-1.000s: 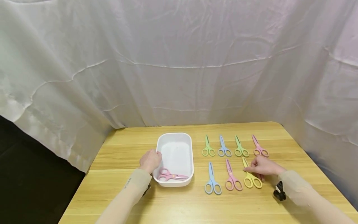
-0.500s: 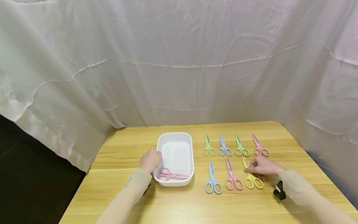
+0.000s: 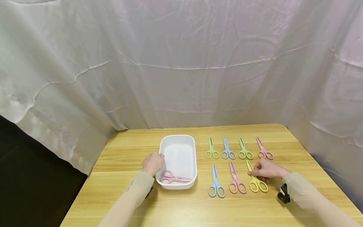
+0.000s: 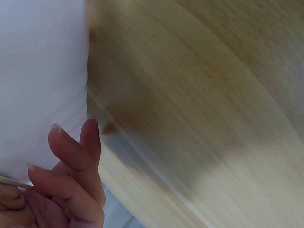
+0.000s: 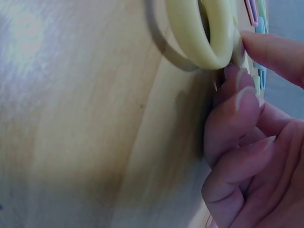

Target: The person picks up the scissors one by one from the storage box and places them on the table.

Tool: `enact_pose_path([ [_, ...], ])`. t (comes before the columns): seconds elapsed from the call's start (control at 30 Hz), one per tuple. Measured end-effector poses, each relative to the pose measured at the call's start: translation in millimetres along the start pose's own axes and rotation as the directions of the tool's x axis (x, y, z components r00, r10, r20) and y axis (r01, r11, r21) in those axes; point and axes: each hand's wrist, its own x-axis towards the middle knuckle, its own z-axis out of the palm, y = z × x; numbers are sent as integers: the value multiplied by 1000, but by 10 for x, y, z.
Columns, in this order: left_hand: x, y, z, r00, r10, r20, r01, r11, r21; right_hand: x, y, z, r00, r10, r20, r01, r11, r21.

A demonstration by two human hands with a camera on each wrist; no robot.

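Observation:
My left hand [image 3: 153, 163] grips the left rim of a white plastic tray [image 3: 195, 157]. In the left wrist view, the fingers [image 4: 71, 156] curl against the tray's outer wall [image 4: 42, 85]. A pair of pink scissors [image 3: 173, 178] lies inside at the tray's near end. On the right, my right hand [image 3: 269, 168] pinches yellow scissors [image 3: 255, 180] near the middle, their handles toward me. The right wrist view shows a yellow handle loop [image 5: 221, 52] just off the wood, with a shadow beside it; the thumb and fingertips meet next to it.
Left of the yellow pair lie pink scissors [image 3: 235, 181] and blue scissors [image 3: 215, 186]. Behind them is a row with green scissors [image 3: 211, 150], blue scissors [image 3: 227, 149], another green pair [image 3: 244, 150] and pink scissors [image 3: 263, 150]. A pale curtain [image 3: 181, 78] hangs behind the wooden table [image 3: 127, 138].
The yellow scissors have shifted very slightly to the right with my right hand on them, and its lower fingers have drawn in. My left hand and the tray stay in place.

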Motion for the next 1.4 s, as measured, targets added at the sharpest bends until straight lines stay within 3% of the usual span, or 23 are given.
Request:
enact_pose_path([
  [0.57,-8,7,1,1000,2,0,-2,1000,0,-20,-14,-5,1000,16,3,-16,1000,7],
  [0.8,-1,13,-5,1000,-6,3,6,1000,-1,-17,-90,-35,997,54,-57,-56,998,-29],
  [1.03,9,0,2,1000,-16,6,16,1000,-4,32,-293,-67,981,-54,-186,32,993,-116],
  [1.2,-2,10,-9,1000,-19,10,19,1000,-6,82,-533,-72,979,-34,-200,15,995,-96],
  [1.4,-7,18,-13,1000,-23,10,23,1000,-10,185,-757,-27,966,-127,-224,104,988,-114],
])
